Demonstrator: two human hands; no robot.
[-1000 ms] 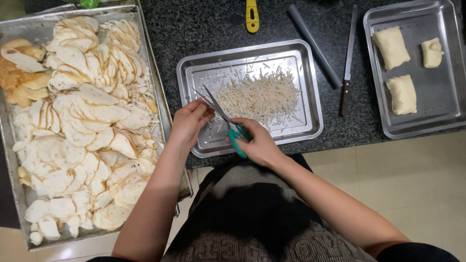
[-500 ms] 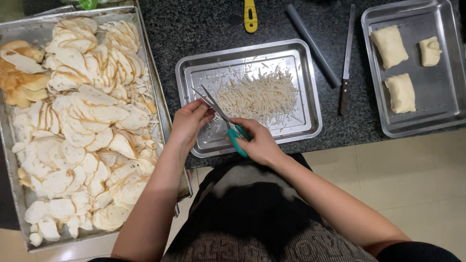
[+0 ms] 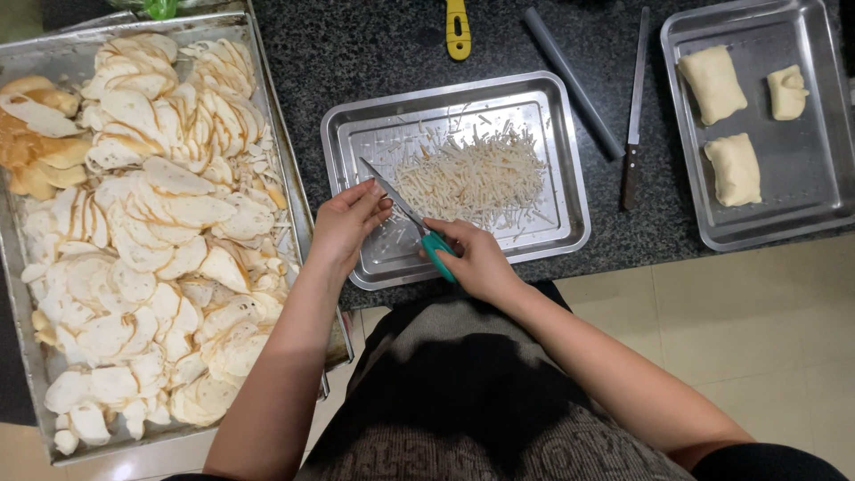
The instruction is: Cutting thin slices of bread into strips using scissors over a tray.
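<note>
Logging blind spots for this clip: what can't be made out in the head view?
- Whatever the left hand pinches: covered by its own fingers.
- Scissors handle: wrapped by the right hand, only teal bits show.
- Yellow tool: cut off by the top edge.
- Big tray of slices: left and bottom parts run past the frame.
- Right tray with dough pieces: cropped at the right edge.

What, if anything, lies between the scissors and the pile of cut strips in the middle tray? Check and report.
Nothing visible does. The scissors, held in the right hand, point into the middle tray, and only bare tray floor with a few loose shreds separates the blades from the pile of strips. The left hand sits beside the blades, left of them.
</note>
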